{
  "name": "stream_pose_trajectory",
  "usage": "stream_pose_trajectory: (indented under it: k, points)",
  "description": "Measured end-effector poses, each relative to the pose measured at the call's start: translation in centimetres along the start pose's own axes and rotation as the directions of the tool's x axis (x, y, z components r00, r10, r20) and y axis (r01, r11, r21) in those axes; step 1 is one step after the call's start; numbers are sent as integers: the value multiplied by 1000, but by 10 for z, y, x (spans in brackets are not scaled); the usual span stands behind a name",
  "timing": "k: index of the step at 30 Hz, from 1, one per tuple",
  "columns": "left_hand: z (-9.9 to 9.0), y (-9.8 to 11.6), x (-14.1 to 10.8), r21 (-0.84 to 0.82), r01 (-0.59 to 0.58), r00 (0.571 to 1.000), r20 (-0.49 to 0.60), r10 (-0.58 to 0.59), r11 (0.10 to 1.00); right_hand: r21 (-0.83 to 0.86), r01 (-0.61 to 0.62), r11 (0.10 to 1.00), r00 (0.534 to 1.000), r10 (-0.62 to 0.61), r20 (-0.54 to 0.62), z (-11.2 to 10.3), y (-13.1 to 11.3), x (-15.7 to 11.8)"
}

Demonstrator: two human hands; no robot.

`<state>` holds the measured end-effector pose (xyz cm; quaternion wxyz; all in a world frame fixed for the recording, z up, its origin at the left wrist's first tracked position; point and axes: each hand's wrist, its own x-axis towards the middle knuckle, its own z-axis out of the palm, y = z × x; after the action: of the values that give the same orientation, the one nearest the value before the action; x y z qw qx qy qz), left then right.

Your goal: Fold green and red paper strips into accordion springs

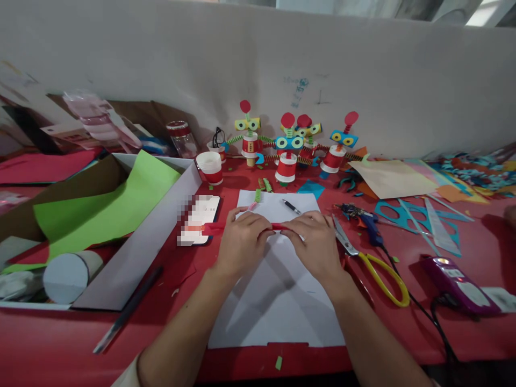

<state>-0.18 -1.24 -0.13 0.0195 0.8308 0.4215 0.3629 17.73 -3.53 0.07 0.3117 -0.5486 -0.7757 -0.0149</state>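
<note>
A narrow red paper strip (278,227) is stretched sideways between my two hands, above a white sheet (278,301). My left hand (245,236) pinches it with fingers and thumb, and the strip's red end sticks out to the left over a phone (201,217). Close on the right, my right hand (314,239) is closed on the other part of the strip. Just beyond my left hand lies a small green and pink folded paper piece (257,198). A black pen (291,206) rests on the sheet behind my right hand.
Yellow-handled scissors (382,279) and a blue glue gun (371,228) lie right, with a cable. A box (161,226) with green paper stands left, near a paper cup (210,167). Several paper-cup figures (286,166) stand behind. A purple device (461,285) sits far right.
</note>
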Motion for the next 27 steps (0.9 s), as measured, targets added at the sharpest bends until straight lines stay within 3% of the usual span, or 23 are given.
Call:
stream_pose_trajectory:
  k: [10,14,20,27]
  points:
    - [8,2,-4,-17,45,999,-25,-45,999,18,-9,1000,1000,9,-5,0,2,-1]
    - [10,6,-3,10,-5,999,-32,6,1000,-20,51,999,999,-50,20,0,-1,-2]
    - [3,3,-2,95,-15,1000,16,13,995,-47,-8,999,1000,7,-20,-2,4,-2]
    - [3,4,-1,91,-78,997,15,76,993,-58,41,997,999,-39,36,1,0,-3]
